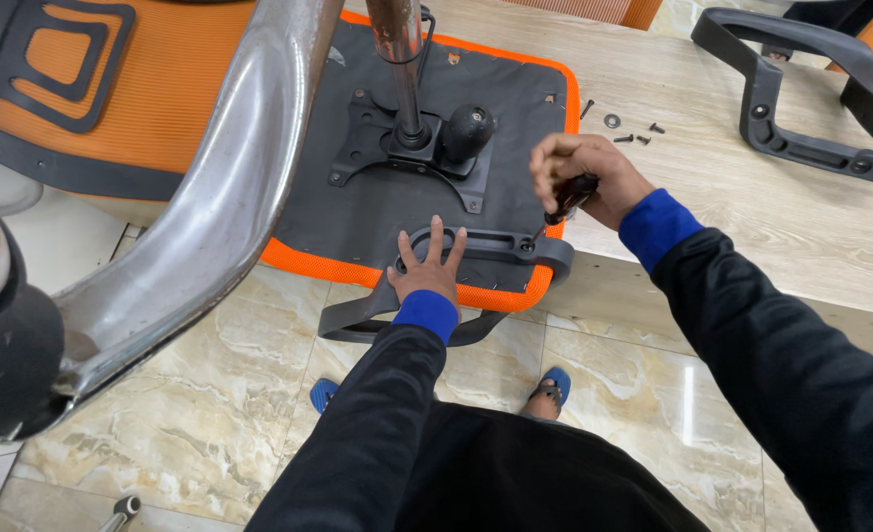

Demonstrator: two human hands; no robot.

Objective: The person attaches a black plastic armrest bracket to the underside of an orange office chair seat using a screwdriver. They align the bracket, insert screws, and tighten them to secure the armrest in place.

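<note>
On the table (752,227), our left hand (429,268) presses flat, fingers apart, on the armrest bracket (486,246). Our right hand (586,177) is clamped on the screwdriver (567,200); we should keep it straight in the screw.

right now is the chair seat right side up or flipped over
Flipped over: the chair seat lies on the table with its black underside and metal mounting plate facing up.

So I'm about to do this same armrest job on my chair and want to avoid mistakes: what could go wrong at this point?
1. The screwdriver tip could slip off the screw in the armrest bracket; the left hand lies flat close beside it and might get jabbed.
2. The loose screws and washer lie scattered on the table and could roll off.
3. The seat overhangs the table edge, so pressing down might tip or shift it.
</note>
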